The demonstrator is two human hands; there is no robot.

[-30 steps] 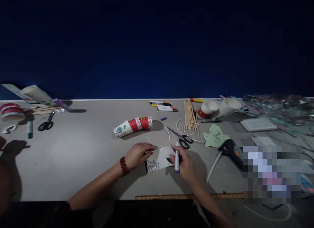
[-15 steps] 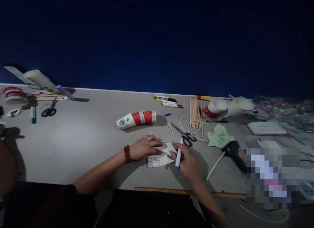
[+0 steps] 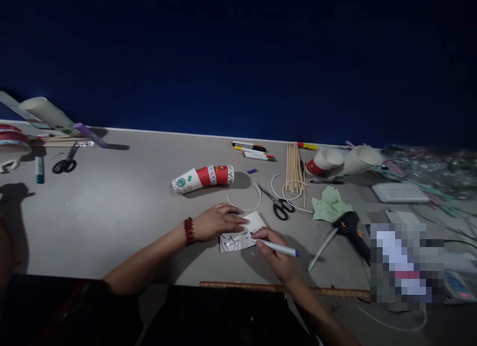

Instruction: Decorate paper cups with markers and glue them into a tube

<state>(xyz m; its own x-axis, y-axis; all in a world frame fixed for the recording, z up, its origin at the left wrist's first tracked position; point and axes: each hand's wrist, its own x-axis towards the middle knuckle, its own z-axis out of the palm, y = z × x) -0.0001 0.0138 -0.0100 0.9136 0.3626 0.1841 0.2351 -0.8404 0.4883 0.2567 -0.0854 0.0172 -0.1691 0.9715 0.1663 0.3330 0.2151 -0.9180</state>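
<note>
A white piece of paper (image 3: 256, 220) with purple lines drawn at its lower left lies flat on the table. My left hand (image 3: 215, 222) rests on its left part, fingers stretched out. My right hand (image 3: 275, 251) grips a white marker pen (image 3: 281, 248) with a purple end; its tip points at the paper, though I cannot tell whether it touches. Beyond the hands lies a row of joined paper cups (image 3: 203, 179), red and white with drawn zigzags. A small purple cap (image 3: 252, 171) lies to the right of the cups. Black-handled scissors (image 3: 278, 204) lie beyond my right hand.
White cord (image 3: 257, 199) curls near the scissors. Several markers (image 3: 257, 156), wooden sticks (image 3: 293, 167) and paper cups (image 3: 326, 160) lie along the back. On the right are green paper (image 3: 331, 205) and a glue gun (image 3: 350, 229). Another person's arm (image 3: 7, 246) shows at far left.
My right hand has turned the marker from nearly upright to slanted, bringing its tip to the paper. My left hand stays on the paper. The whole view has shifted slightly.
</note>
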